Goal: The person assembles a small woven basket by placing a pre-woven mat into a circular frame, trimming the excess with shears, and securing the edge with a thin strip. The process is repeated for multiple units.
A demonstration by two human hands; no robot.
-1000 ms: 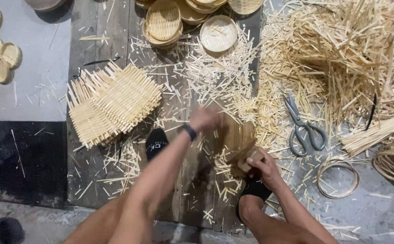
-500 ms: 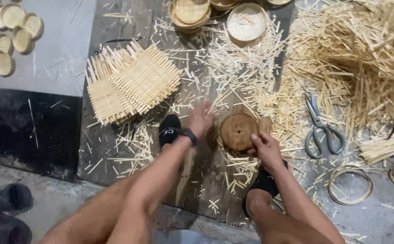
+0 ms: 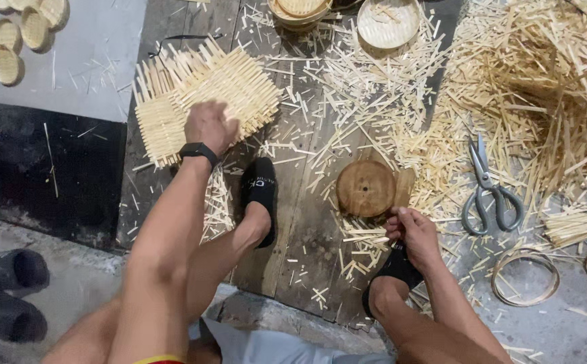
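Note:
My left hand (image 3: 210, 126), with a black watch on the wrist, rests on a square woven bamboo mat (image 3: 202, 94) lying on the wooden boards; the fingers curl over its near edge. My right hand (image 3: 411, 232) sits at the lower rim of a round brown wooden disc (image 3: 365, 188), fingers bent and touching its edge. Whether it grips the disc is unclear. Both feet in black socks rest on the boards between the hands.
Grey-handled scissors (image 3: 487, 189) lie right of the disc. A heap of bamboo strips (image 3: 543, 87) fills the top right. Round woven trays (image 3: 388, 21) sit at the top, small woven discs (image 3: 17, 34) top left, bamboo rings (image 3: 526, 276) lower right, black slippers (image 3: 10, 293) lower left.
My left hand has left the wooden disc and moved up and left onto the woven mat. My right hand stays at the disc. The camera view has shifted.

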